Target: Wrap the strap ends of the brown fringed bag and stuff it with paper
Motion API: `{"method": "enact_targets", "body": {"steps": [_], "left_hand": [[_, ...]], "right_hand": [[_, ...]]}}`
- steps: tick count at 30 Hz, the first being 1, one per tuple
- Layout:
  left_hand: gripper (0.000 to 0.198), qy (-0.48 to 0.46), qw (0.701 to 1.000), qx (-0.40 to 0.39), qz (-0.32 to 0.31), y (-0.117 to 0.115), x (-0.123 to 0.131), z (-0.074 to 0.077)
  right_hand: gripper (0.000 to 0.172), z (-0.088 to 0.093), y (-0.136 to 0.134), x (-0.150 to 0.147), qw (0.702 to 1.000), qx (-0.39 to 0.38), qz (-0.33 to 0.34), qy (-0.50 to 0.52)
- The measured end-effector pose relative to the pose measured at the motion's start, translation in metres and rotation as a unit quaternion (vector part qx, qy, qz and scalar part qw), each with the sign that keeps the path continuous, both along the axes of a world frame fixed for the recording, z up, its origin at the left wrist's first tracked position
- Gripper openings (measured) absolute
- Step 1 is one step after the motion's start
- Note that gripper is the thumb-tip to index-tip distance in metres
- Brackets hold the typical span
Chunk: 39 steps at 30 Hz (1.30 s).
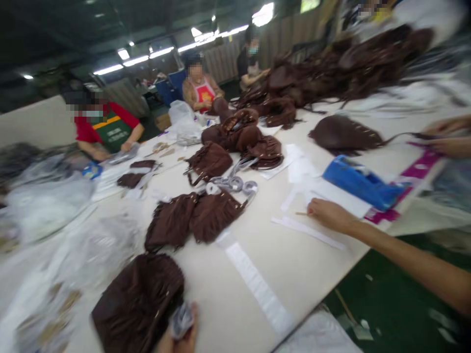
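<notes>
Brown bag point(138, 299) sits on the table point(213, 279), just left of the left hand point(188, 333), the nearer one, fingers closed round a grey roll point(181, 321); bag contact and long axis unclear. Right hand point(329, 214), well apart, pinches a thin tan stick point(301, 214).

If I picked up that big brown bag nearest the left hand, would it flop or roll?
The brown bag would probably flop, since its sides look creased and slumped. It seems unlikely to roll, as it lies spread broadly on the table. Its shiny fittings might add slight weight, though any contents are hidden.
</notes>
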<state>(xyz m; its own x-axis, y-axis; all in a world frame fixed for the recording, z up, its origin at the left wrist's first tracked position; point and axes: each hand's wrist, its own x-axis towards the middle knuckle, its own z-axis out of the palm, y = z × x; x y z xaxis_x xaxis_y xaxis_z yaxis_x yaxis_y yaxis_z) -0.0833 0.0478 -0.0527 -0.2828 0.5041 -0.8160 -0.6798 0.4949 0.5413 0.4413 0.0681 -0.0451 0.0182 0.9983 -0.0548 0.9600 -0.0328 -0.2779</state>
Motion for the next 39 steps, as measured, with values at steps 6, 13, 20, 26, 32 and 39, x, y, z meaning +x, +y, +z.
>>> {"method": "enact_targets", "body": {"steps": [6, 13, 20, 26, 32, 39], "left_hand": [[0.017, -0.109, 0.994, 0.018, 0.014, -0.007, -0.028, -0.014], [0.019, -0.148, 0.988, 0.030, -0.013, -0.011, -0.034, -0.013], [0.026, -0.085, 0.995, 0.004, -0.054, -0.009, -0.041, -0.009], [0.034, -0.076, 0.994, 0.037, -0.064, -0.008, -0.046, -0.009], [0.032, -0.122, 0.992, 0.012, -0.028, -0.008, -0.049, -0.007], [0.024, -0.180, 0.983, -0.024, -0.015, -0.005, -0.054, -0.007]], "right_hand": [[0.028, 0.006, 0.014, -0.096, 0.968, -0.044, -0.007, 0.245], [0.018, -0.006, 0.027, -0.288, 0.866, -0.228, 0.184, 0.406], [0.015, -0.023, 0.053, -0.358, 0.870, -0.262, 0.272, 0.317], [0.017, -0.029, 0.073, -0.377, 0.902, -0.240, 0.306, 0.187], [0.029, -0.044, 0.073, -0.387, 0.795, -0.374, 0.298, 0.373], [0.024, -0.040, 0.075, -0.398, 0.839, -0.292, 0.351, 0.296]]}}
